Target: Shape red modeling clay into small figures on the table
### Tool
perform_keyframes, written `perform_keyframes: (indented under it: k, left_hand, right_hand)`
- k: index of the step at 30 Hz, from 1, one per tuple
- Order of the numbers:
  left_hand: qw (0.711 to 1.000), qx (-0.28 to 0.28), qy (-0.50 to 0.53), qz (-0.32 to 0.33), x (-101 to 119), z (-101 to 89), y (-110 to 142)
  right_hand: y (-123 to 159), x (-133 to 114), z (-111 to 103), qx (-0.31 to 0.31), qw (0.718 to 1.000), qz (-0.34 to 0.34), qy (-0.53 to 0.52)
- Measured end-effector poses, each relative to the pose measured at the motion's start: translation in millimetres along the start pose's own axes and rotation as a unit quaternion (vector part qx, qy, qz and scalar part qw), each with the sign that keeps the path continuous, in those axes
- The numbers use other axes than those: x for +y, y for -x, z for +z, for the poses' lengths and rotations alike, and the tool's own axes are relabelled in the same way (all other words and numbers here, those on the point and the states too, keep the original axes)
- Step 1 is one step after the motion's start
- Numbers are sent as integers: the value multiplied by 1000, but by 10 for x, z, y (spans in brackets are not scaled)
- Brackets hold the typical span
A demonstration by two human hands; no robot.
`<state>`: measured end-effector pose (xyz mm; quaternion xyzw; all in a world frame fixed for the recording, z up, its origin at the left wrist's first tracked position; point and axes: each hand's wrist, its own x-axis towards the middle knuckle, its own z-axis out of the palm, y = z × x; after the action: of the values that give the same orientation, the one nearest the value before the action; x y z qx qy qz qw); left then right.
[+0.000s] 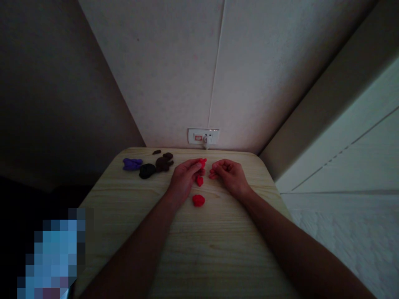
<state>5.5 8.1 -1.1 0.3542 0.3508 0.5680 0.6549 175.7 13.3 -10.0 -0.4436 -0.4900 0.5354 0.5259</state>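
Note:
My left hand (186, 177) is closed on a piece of red modelling clay (202, 162), pinched between thumb and fingers, with small knobs along its top. Just to its right, my right hand (230, 174) has its fingers curled and the thumb against them. Whether anything small sits in that pinch I cannot make out. A small red clay lump (200, 181) lies right below my left fingertips. Nearer to me, a larger red clay lump (198, 200) rests on the wooden table (212, 245), between my forearms.
Purple clay (132, 164), black clay (147, 170) and brown clay pieces (163, 163) lie at the table's back left. The wall behind has a socket (203, 136) with a plug in it. A pixelated bright patch (59, 249) covers the lower left.

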Motion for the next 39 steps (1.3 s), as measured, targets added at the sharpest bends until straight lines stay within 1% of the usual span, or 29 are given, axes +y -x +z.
perform_keyframes:
  k: [3,8,20,26,32,39]
  left_hand:
    - [1000,5,9,-8,9,7,1]
    - [1000,-1,11,-12,22,20,13]
    - [1000,1,10,-16,24,22,14]
    - [1000,5,12,-17,33,26,14]
    - [1000,-1,15,-13,45,39,18]
    - [1000,-1,13,-14,39,34,16]
  right_hand:
    - [-3,9,-7,-6,1000,-7,-11]
    - [13,-12,13,-21,1000,3,-16]
    - [62,-72,64,8,999,50,-7]
    - [88,-84,64,1,999,17,36]
    - [93,-75,66,-19,1000,-9,17]
    - [108,-78,79,-35,999,-9,9]
